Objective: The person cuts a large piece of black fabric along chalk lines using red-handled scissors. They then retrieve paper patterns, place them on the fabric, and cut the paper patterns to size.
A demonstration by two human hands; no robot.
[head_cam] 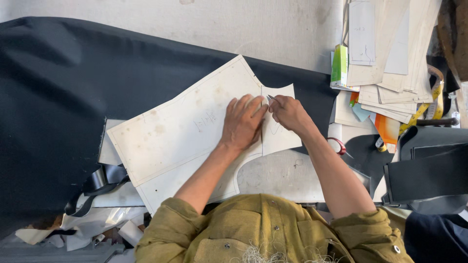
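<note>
Mid-trace: my left hand [242, 122], fingers flat and spread, pins the cardboard pattern [190, 126] on the black fabric [58, 97], my right hand [288, 113] pinches a slim marker [272, 99] at its edge; next probably needs pattern held dead still.

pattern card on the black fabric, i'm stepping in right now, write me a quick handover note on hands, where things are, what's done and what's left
Left hand: flat on the large pattern card, pressing it down.
Right hand: holds a thin marking tool, tip at the card's edge beside the smaller card piece.
Both cards lie on the black fabric spread over the table; more cards are stacked at the far right, with a yellow measuring tape.
Done: cards laid out and held.
Left: no traced line shows on the fabric; how much is marked cannot be told.
</note>
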